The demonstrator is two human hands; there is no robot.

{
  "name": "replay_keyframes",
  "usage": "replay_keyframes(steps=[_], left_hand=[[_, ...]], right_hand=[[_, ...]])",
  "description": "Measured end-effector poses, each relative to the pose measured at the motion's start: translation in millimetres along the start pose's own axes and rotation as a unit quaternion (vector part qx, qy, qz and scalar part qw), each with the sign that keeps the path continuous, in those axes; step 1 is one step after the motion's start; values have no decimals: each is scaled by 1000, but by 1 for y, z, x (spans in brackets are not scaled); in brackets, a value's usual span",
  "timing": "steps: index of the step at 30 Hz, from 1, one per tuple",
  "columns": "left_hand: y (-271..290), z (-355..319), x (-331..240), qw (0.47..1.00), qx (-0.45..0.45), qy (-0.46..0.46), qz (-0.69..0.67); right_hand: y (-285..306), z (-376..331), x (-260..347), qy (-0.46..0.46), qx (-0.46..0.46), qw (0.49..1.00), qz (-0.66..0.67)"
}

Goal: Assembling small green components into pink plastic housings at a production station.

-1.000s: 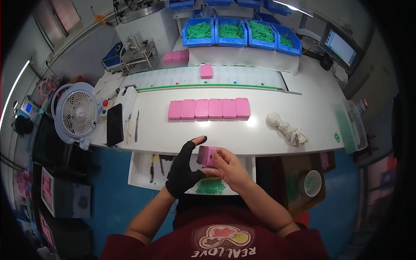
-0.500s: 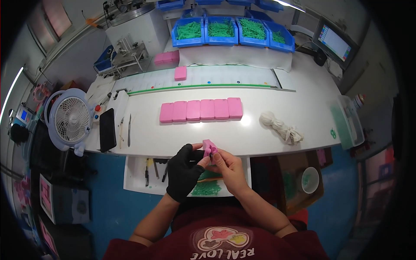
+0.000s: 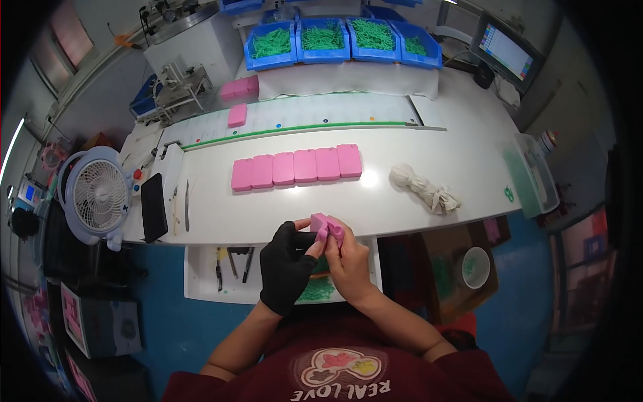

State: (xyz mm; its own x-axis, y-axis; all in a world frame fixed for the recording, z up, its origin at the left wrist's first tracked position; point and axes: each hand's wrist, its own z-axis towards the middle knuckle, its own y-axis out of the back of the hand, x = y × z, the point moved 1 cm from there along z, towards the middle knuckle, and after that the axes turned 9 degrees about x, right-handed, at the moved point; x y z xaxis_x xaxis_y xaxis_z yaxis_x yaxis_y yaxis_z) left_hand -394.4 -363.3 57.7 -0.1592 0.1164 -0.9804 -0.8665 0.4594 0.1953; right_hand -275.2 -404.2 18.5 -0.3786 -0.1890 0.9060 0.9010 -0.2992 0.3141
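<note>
A small pink moulded piece (image 3: 325, 229), folded or notched on its near side, is held just off the table's front edge. My left hand (image 3: 288, 266), in a black glove with bare fingertips, closes round its left side. My bare right hand (image 3: 349, 266) pinches its right side with thumb and fingers. The fingers partly cover the piece, so its inner shape cannot be made out. Beyond my hands, several pink blocks (image 3: 295, 167) stand side by side in a row on the white table (image 3: 221, 214).
A conveyor belt (image 3: 308, 114) carries one pink block (image 3: 237, 115). Behind it stand blue bins (image 3: 323, 59) of green pieces. A fan (image 3: 100, 194), phone (image 3: 153, 208) and tweezers (image 3: 187, 206) lie left; a knotted cloth (image 3: 425, 190) right. Below, a drawer (image 3: 201, 289) is pulled out.
The whole view has shifted slightly left and up. The belt with its pink block has moved left. My right fingers have shifted on the pink piece, which is turned a little differently.
</note>
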Motion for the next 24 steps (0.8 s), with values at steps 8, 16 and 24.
replay_keyframes(steps=[8, 16, 24], left_hand=[[9, 0, 11, 999, 7, 12, -44], [33, 11, 20, 955, 129, -200, 175], [47, 14, 34, 927, 132, -220, 274]], right_hand=[[4, 1, -11, 24, -27, 999, -4], [1, 1, -11, -127, 97, 920, 358], [5, 3, -3, -209, 224, 870, 386]])
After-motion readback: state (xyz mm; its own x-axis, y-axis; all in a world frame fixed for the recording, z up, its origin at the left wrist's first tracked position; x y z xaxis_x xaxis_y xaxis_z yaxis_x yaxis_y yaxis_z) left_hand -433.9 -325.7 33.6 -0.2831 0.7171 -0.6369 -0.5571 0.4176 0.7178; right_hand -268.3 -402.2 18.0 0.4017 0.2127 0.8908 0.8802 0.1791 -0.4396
